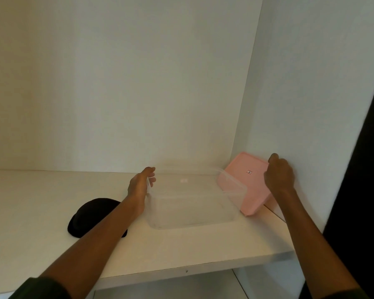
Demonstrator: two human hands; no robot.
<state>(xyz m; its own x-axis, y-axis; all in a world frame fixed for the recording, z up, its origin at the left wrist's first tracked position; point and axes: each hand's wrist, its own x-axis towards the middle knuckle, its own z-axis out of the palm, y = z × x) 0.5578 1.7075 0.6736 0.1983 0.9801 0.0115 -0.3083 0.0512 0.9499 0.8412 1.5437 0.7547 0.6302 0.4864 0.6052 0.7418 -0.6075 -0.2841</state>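
- On the white shelf (181,251), find the clear rectangular plastic container (192,203), with the pink square plastic lid (244,186) leaning tilted behind its right end.
- Note the left hand (141,186) pinching the container's left rim and the right hand (280,173) curled round the lid's top edge.
- Steady the container, lift the lid clear, lay it flat, and press down all 4 corners.

The container (192,203) sits on the shelf (41,201), right of centre and close to the back wall (127,83). The lid (246,182) stands tilted on edge just to its right, between it and the side wall (300,104). The hat (89,214) lies to the left, nearer the front edge. The left hand (141,184) holds the container's left end, and the right hand (279,173) grips the lid's upper edge.
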